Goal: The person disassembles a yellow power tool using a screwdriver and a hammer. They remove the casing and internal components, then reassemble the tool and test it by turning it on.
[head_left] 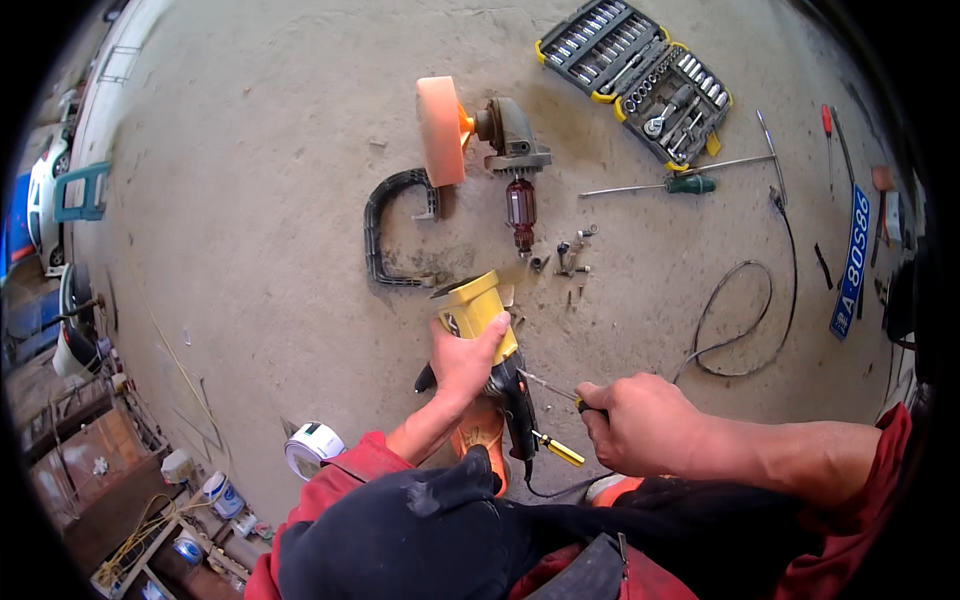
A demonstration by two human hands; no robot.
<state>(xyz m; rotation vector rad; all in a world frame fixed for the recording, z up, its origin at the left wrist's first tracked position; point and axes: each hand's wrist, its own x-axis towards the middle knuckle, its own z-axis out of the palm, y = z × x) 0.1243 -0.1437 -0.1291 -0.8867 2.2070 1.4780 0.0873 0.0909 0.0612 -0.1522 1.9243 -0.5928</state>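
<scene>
My left hand (pixel 462 357) is wrapped round the yellow motor housing (pixel 483 310) of a taken-apart polisher, its black handle (pixel 517 405) pointing back toward me. In my closed right hand (pixel 640 420) is a screwdriver (pixel 548 384), its thin shaft reaching left to the side of the black handle; whether the tip touches a screw is too small to tell. Another screwdriver with a yellow handle (pixel 560 449) lies beside the tool's rear end. Farther off rest the gear head (pixel 513 135) with an orange foam pad (pixel 441 130) and the dark red armature (pixel 522 212).
A curved black side handle (pixel 377 225) lies left of the armature, small screws and parts (pixel 567 260) right of it. Beyond are an open socket set (pixel 668 90), a green-handled screwdriver (pixel 690 185) and a looped cable (pixel 745 370). A white roll (pixel 312 450) stands near my left arm.
</scene>
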